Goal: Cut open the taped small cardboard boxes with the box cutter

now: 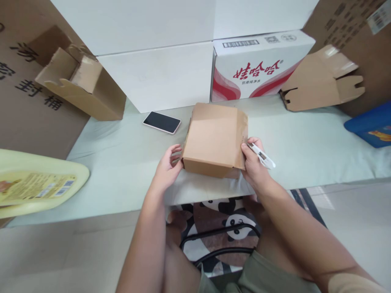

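Observation:
A brown cardboard box (210, 132), with tape along its right edge, sits on the pale green cloth in front of me. My left hand (168, 165) is at its near left corner, fingers apart and slightly bent, the tips touching or very close to the box's side. My right hand (255, 160) is closed around a white utility knife (262, 156), which points up and left. The thumb of that hand rests against the box's taped right edge. Whether the blade is out, I cannot tell.
Behind the box lies a smartphone (161, 122). White cartons (159, 77) and a red-lettered carton (259, 69) line the back. Opened cardboard boxes stand left (100, 89) and right (320, 87). A yellow bottle (42, 183) is at left, a blue container (371, 126) at right.

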Demonstrator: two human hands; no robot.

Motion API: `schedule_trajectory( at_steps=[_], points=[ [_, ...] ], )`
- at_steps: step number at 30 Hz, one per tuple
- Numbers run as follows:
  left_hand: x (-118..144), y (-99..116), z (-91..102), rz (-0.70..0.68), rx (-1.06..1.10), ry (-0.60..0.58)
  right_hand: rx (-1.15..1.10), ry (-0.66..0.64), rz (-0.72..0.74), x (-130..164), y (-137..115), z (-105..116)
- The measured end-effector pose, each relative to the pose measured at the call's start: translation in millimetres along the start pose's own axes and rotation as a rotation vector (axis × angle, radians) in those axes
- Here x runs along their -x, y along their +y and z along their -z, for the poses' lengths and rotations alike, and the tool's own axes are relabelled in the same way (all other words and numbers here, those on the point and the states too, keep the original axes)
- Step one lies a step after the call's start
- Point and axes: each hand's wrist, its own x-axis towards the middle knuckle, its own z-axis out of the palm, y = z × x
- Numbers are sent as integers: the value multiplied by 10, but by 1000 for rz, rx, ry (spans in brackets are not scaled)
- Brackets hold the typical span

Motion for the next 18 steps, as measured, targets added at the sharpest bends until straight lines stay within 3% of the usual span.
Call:
schedule_trajectory(
  at_steps=[5, 7, 9, 12, 15, 18],
  points=[
    [-29, 49, -40, -26, -6, 127, -17, -15, -32, -22, 3, 31],
    [-36, 51, -26, -24, 99, 229, -23, -37, -52, -19, -2, 36],
    [-23, 35, 2, -23, 246, 259, -31, -55, -75, -6, -16, 35],
    [39, -5, 50, -25, 377, 99, -48, -59, -103, 23, -53, 29],
    [113, -21, 74, -6, 261, -122, -52, -75, -124, 43, -87, 23],
    [139, 15, 57, -28, 62, -101, -61, -71, -142, 44, -88, 20]
  ],
)
